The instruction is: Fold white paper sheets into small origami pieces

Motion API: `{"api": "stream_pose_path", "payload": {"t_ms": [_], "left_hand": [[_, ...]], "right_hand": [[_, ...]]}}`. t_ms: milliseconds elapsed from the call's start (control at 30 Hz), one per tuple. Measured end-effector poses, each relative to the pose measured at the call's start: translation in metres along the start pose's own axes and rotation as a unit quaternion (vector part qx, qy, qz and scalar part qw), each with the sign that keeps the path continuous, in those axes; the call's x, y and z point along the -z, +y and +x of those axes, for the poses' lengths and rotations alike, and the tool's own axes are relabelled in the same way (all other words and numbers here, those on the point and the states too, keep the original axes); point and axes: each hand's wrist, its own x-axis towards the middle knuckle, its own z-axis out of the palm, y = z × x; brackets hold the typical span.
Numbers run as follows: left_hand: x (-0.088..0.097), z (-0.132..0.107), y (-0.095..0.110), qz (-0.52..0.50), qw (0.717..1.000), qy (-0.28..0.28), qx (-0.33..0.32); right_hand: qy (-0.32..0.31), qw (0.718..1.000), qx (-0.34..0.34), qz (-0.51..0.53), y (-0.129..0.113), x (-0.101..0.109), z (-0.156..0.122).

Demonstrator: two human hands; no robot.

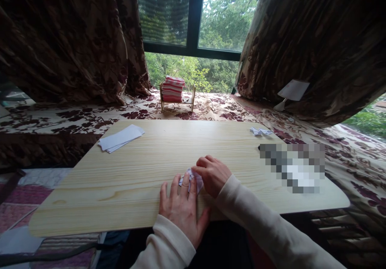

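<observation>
A small piece of folded white paper [198,180] lies on the wooden tabletop near its front edge, largely covered by my hands. My left hand [182,210] rests flat over its left part, fingers spread and pressing down. At the upper right of the paper, my right hand [215,174] is closed, with thumb and fingers curled together on its edge. The exact fold under the fingers is hidden.
White paper strips [122,138] lie stacked at the table's back left. Small folded paper pieces [261,132] sit at the back right, beyond a pixelated dark object [280,166]. Behind the table [90,180] stand a little rack [193,98] with folded pink-striped cloths [173,90] and a white lamp [294,90].
</observation>
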Motion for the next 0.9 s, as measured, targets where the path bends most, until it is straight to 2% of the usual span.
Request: {"api": "stream_pose_path", "payload": {"t_ms": [133,233,367,567,700,833,900], "left_hand": [[0.003,0.001,-0.001,-0.001,1.0,-0.027,-0.014],[0.002,0.001,-0.001,0.001,1.0,-0.018,-0.01],[-0.003,0.0,0.001,0.0,1.0,-0.01,-0.001],[0.001,0.001,-0.001,0.003,1.0,-0.022,-0.004],[0.003,0.002,-0.001,0.002,0.999,-0.031,-0.017],[0.001,0.002,0.001,0.005,1.0,-0.014,-0.008],[0.002,0.002,-0.001,0.004,1.0,-0.024,-0.018]], "right_hand": [[0.016,1.0,-0.002,0.011,0.006,0.003,0.002],[-0.008,1.0,0.024,0.002,0.004,0.002,0.004],[-0.027,0.999,0.013,-0.025,0.001,-0.001,0.005],[-0.001,1.0,0.003,0.016,0.008,-0.003,-0.009],[0.0,1.0,0.002,-0.017,0.0,-0.003,-0.02],[-0.006,0.999,-0.012,-0.052,-0.008,-0.001,-0.022],[-0.013,0.998,-0.016,-0.053,-0.009,0.0,-0.022]]}}
